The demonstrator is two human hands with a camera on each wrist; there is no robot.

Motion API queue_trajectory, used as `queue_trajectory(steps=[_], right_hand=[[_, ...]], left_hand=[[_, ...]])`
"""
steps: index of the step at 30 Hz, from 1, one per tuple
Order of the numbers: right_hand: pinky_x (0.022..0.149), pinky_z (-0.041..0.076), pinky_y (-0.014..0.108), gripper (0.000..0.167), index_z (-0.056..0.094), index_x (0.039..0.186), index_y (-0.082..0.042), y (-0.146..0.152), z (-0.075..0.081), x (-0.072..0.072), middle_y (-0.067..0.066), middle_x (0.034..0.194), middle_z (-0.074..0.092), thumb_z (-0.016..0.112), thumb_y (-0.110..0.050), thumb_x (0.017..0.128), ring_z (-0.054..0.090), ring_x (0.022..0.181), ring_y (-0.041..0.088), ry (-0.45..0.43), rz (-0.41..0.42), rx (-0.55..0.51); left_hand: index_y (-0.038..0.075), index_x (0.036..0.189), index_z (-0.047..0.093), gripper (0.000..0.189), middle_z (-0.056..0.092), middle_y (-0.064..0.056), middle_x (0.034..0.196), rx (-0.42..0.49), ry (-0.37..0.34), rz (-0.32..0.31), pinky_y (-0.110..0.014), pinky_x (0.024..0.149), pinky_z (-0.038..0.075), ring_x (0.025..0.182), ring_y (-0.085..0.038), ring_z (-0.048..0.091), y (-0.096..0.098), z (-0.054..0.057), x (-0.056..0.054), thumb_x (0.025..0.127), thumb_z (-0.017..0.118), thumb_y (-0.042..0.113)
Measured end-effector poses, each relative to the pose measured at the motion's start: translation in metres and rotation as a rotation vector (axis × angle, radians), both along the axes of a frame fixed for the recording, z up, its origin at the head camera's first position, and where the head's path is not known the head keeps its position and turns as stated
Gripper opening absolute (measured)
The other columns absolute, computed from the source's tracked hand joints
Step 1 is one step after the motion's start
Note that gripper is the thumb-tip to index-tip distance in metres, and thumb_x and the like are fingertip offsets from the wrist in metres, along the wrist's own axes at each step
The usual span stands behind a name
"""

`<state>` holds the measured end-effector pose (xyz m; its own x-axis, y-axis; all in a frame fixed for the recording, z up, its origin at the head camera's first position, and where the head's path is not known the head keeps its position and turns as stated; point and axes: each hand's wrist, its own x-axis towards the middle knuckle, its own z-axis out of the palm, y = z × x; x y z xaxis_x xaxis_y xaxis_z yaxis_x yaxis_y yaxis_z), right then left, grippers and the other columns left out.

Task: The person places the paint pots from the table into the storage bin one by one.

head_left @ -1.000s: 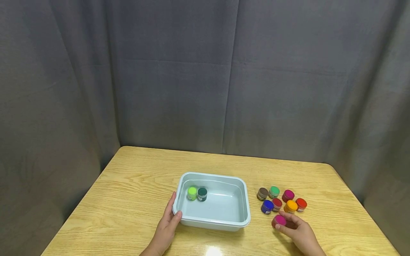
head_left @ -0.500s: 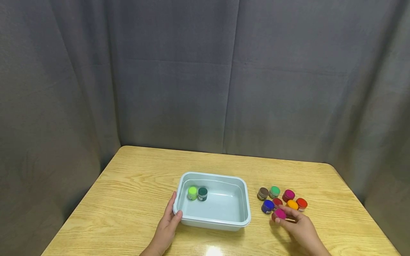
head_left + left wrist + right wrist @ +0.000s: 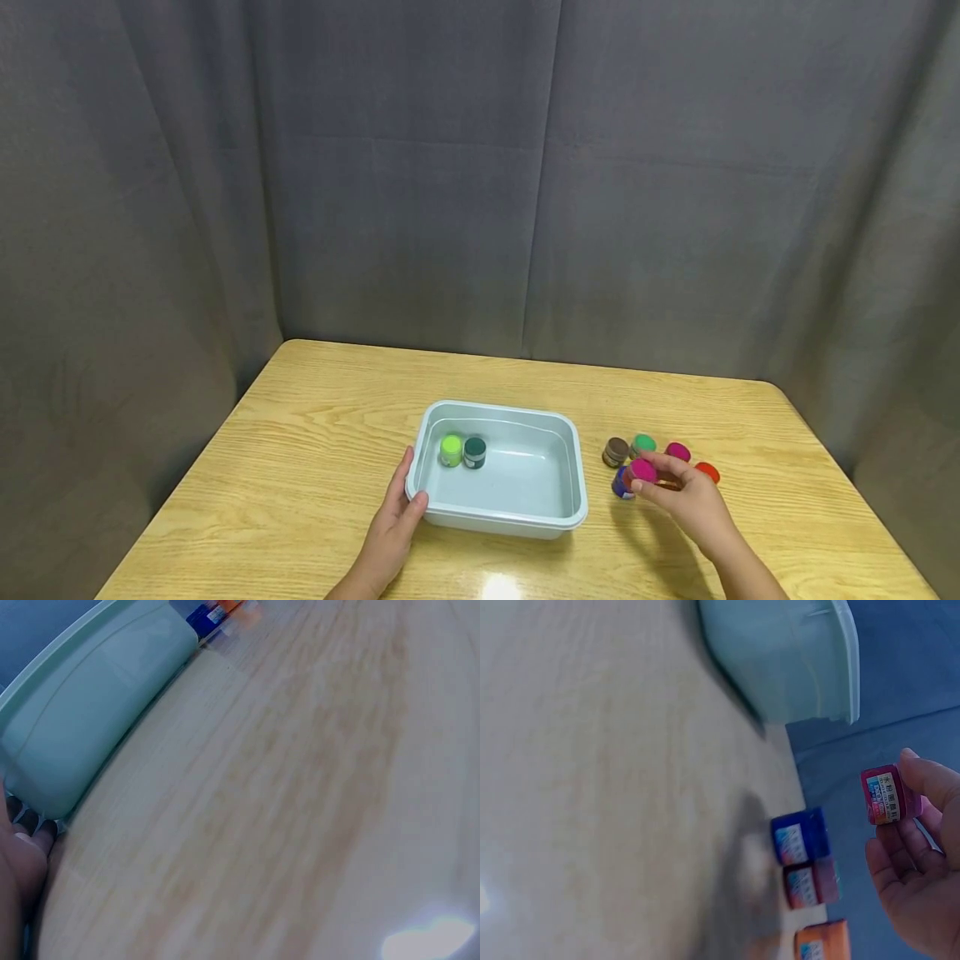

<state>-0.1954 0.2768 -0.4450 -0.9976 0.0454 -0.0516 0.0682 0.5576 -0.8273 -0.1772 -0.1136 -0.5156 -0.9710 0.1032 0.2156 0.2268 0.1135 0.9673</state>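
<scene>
My right hand (image 3: 693, 500) pinches a small magenta-lidded paint jar (image 3: 642, 472) between thumb and fingers, held up above the table. In the right wrist view that jar (image 3: 885, 796) shows a printed label and hangs apart from the jars below. My left hand (image 3: 393, 525) grips the near left corner of a pale blue-green plastic basin (image 3: 510, 518), thumb over the rim. Inside the basin stand a lime green jar (image 3: 451, 451) and a dark green jar (image 3: 475, 452), side by side at the left. In the left wrist view, fingers (image 3: 30, 821) lie against the basin's end.
Right of the basin stand more jars: brown (image 3: 616, 451), green (image 3: 642, 442), blue (image 3: 622, 485), another magenta (image 3: 678, 452) and red (image 3: 707, 472). A dark red jar (image 3: 802, 886) and an orange jar (image 3: 822, 943) show in the right wrist view. Grey curtains (image 3: 420, 208) surround the table (image 3: 337, 392).
My right hand has lifted the magenta-lidded jar off the table and moved it away from me and slightly left, over the other jars. The left hand and basin stay put.
</scene>
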Motion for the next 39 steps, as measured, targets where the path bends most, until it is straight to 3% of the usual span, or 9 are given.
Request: queue_trajectory(steps=[8,14,19,29,39], right_hand=[[0.081,0.060,0.027,0.062,0.054,0.138,-0.004,-0.020,0.020,-0.016,0.020,0.130,0.061,0.075,-0.032,0.087,0.063,0.114,0.030,0.023,0.043,-0.056],[0.083,0.058,0.024,0.058,0.057,0.136,-0.008,-0.041,0.027,-0.029,0.015,0.123,0.065,0.076,-0.030,0.086,0.063,0.110,0.025,0.052,0.083,-0.054],[0.087,0.060,0.033,0.057,0.058,0.135,-0.006,-0.063,0.031,-0.037,0.015,0.121,0.066,0.076,-0.030,0.086,0.064,0.108,0.026,0.074,0.136,-0.059],[0.085,0.058,0.030,0.052,0.062,0.130,-0.006,-0.105,0.027,-0.054,0.012,0.119,0.067,0.079,-0.023,0.084,0.060,0.111,0.024,0.039,0.195,-0.120],[0.090,0.056,0.037,0.048,0.066,0.125,-0.006,-0.130,0.019,-0.066,0.010,0.114,0.070,0.081,-0.020,0.081,0.063,0.107,0.023,0.045,0.201,-0.067]], left_hand=[[0.014,0.158,0.013,0.063,0.009,-0.014,0.165,0.013,-0.048,0.001,-0.007,0.106,0.024,0.149,-0.034,0.017,0.001,-0.002,-0.002,0.105,0.045,0.019],[0.012,0.158,0.013,0.062,0.008,-0.018,0.164,0.003,-0.024,-0.010,-0.006,0.105,0.025,0.148,-0.041,0.017,0.000,-0.002,-0.002,0.105,0.044,0.017],[0.011,0.158,0.013,0.061,0.010,-0.017,0.164,-0.010,-0.017,-0.007,-0.007,0.105,0.027,0.147,-0.041,0.021,0.001,-0.002,-0.002,0.105,0.043,0.017],[0.010,0.158,0.013,0.061,0.010,-0.019,0.164,-0.024,-0.016,-0.003,-0.007,0.104,0.027,0.146,-0.042,0.022,0.000,-0.003,-0.002,0.105,0.043,0.017],[0.011,0.158,0.013,0.061,0.010,-0.019,0.164,-0.025,-0.006,-0.003,-0.007,0.104,0.028,0.145,-0.044,0.023,0.001,-0.001,-0.001,0.105,0.043,0.016]])
